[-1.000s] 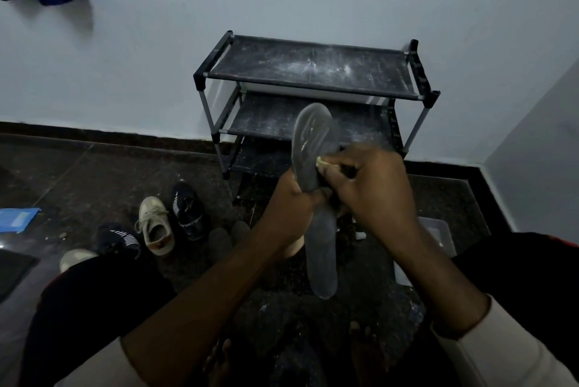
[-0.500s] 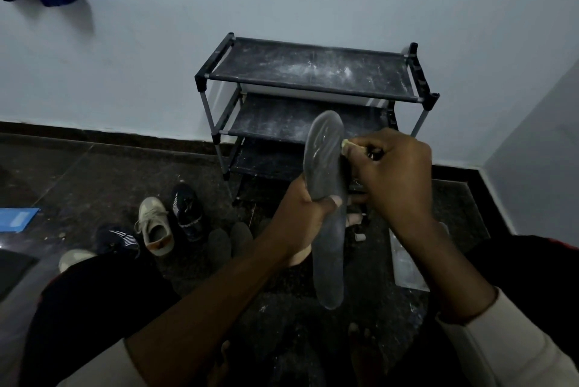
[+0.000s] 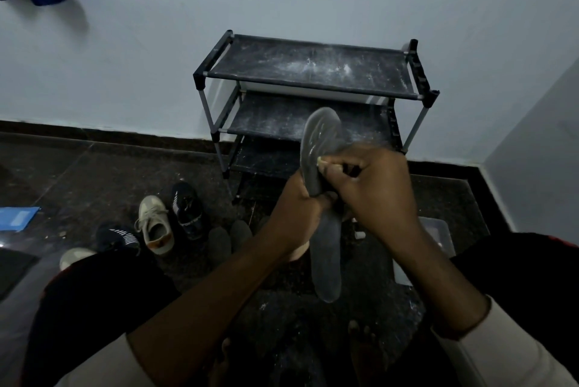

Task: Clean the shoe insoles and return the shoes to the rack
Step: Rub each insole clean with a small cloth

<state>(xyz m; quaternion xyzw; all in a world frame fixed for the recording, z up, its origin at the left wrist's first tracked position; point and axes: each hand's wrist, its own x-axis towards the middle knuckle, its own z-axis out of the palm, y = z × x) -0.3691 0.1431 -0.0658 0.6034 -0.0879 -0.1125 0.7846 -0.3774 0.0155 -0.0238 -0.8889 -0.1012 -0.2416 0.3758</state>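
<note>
**A:** Item one?

**B:** Insole (image 3: 326,256), one. It is grey, long and thin, with faint pressed lines at the toe end. It is held upright in the air in front of the shoe rack (image 3: 313,65), toe end up and heel end hanging over the floor (image 3: 94,173).

**A:** Hands?

**B:** The left hand (image 3: 299,209) grips the insole round its middle, fingers curled about it. The right hand (image 3: 374,194) touches the left, fingers curled, and pinches a small pale object (image 3: 321,161) against the insole's edge just above the left hand. I cannot tell what the object is.

**A:** Containers?

**B:** The shoe rack is black with three shelves and stands against the wall (image 3: 125,57). The top and middle shelves are streaked with white dust, and the bottom shelf is largely hidden behind the hands. A clear plastic tub (image 3: 437,230) sits on the floor at the right, partly behind the right forearm. Contents too dim to tell.

**A:** Floor stock?

**B:** Left of the rack is a white sneaker (image 3: 155,223), with a dark striped sneaker (image 3: 188,208) just beside it. A grey pair (image 3: 219,239) lies near the left forearm.
</note>
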